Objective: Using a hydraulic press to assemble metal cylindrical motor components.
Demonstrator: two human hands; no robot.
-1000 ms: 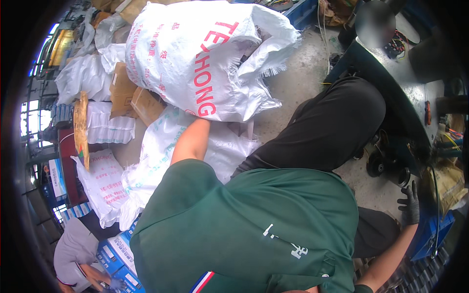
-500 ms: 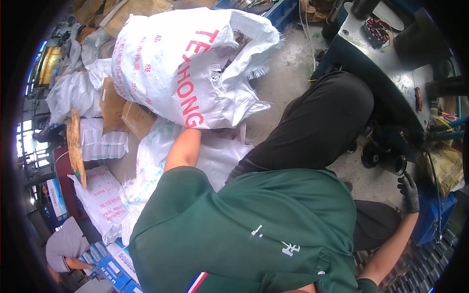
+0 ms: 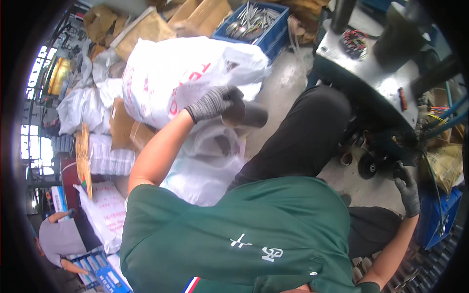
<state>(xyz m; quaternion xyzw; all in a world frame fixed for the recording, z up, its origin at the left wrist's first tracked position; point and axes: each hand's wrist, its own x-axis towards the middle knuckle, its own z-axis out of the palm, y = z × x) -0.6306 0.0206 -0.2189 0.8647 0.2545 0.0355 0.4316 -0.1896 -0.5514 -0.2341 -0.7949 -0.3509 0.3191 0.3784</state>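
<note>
My left hand (image 3: 213, 102), in a grey knit glove, grips a dark metal cylinder (image 3: 254, 115) at its rounded near end. This cylinder is held out over the front of a large white woven sack (image 3: 161, 68) with red printing; the sack's crumpled mouth lies just behind it. My right hand (image 3: 408, 190), also gloved, hangs low at the right beside a blue bin (image 3: 439, 219). Its thumb stands apart from the dark fingertips, and I see nothing held in it. A dark round wheel-like part (image 3: 367, 166) is to the left of that hand.
A blue crate of metal parts (image 3: 251, 24) stands behind the sack. A metal-topped machine table (image 3: 381, 78) bears a wire-wound stator (image 3: 354, 43) and an orange-handled tool (image 3: 402, 98). Cardboard (image 3: 122, 122) and more white sacks (image 3: 105, 210) lie left. Another person (image 3: 61, 241) is at blue boxes.
My left hand has come out from behind the sack with the dark cylinder in it. The sack's mouth has sagged back. At my right hand, the cylinder seen by its fingertips is no longer visible.
</note>
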